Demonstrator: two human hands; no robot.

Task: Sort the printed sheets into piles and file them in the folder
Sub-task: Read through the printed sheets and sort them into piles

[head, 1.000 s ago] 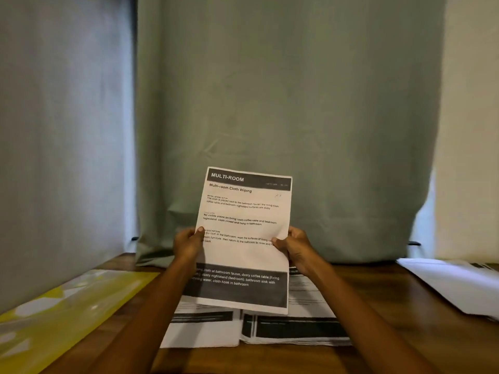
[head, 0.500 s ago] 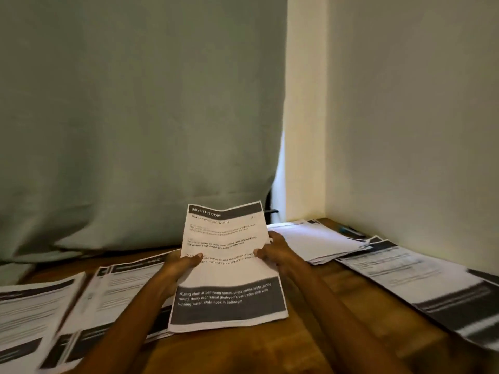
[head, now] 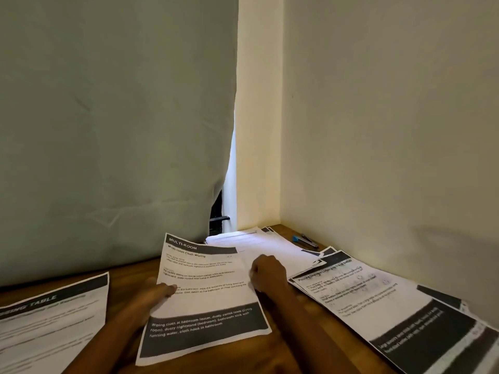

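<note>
While both hands carry it low over the wooden table (head: 272, 354), the "MULTI-ROOM" sheet (head: 205, 298) sags a little between them, its dark footer band nearest the person and its header tipped up toward the curtain. The left hand (head: 155, 294) pinches the sheet's left edge, thumb on top of the printed text and fingers hidden underneath. The right hand (head: 267, 273) is closed around the right edge, knuckles up; from where I stand I cannot tell how its fingers sit on the paper. Held by both sides like that, the page stays flat enough to read its title, which is probably how it gets matched to a pile.

To the left lies a sheet headed with something ending in "TABLE" (head: 54, 314), flat on the wood. To the right, along the wall, a fanned stack of similar printed sheets (head: 378, 300) lies with corners stepped, as if kept by heading. Farther back, in the corner, a paler pile (head: 259, 238) rests near the edge of the green curtain (head: 116, 130), with a pen or marker (head: 305, 240) just beside it. The folder is not in sight, so I'd judge the sorting is under way and the filing not begun.
</note>
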